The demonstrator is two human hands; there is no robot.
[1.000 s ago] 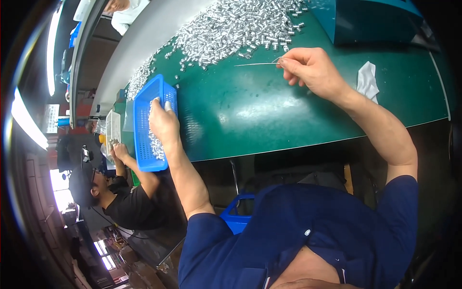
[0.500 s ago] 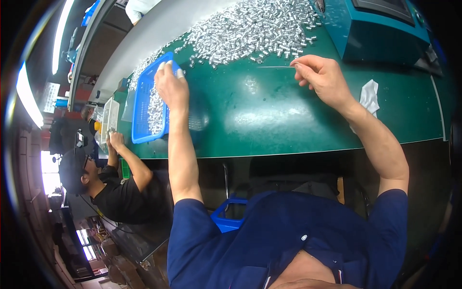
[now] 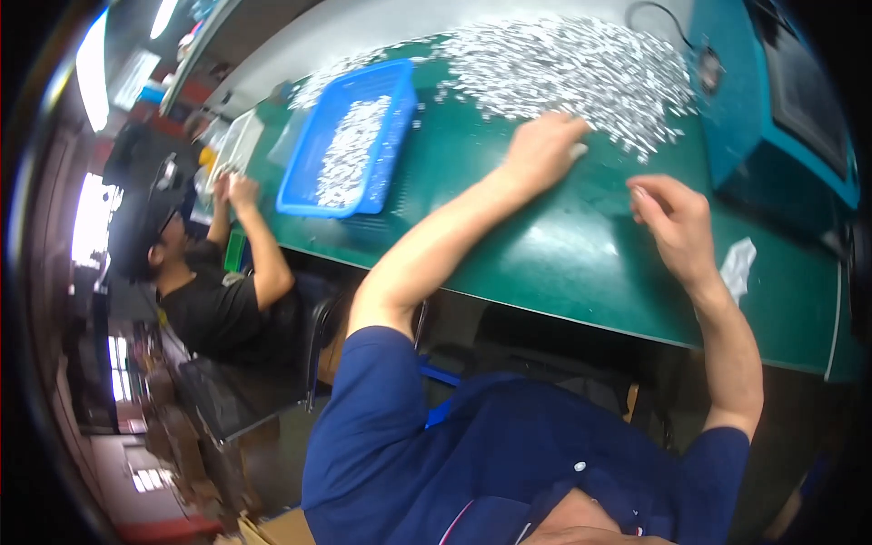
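Observation:
My left hand (image 3: 547, 150) reaches across to the near edge of a wide heap of small silvery metal pieces (image 3: 563, 68). Its fingers are bent and smeared by motion, with pale covers on some tips, so what they hold does not show. Farther right, my right hand (image 3: 674, 222) hovers over the green table (image 3: 536, 263) in a closed pinch. Half a second ago a thin straight wire stuck out of this same pinch; blur hides it now. A blue plastic basket (image 3: 392, 136) to the left has a layer of the same metal pieces inside.
A teal machine (image 3: 754, 118) stands at the right, with a cable behind it. Crumpled white paper (image 3: 738, 268) lies beside my right forearm. At the left, a co-worker in black (image 3: 218, 309) handles something near a white tray (image 3: 238, 145).
My left hand has left the basket and swung right to the heap's near edge. My right hand has come nearer to me. The whole view has shifted and tilted.

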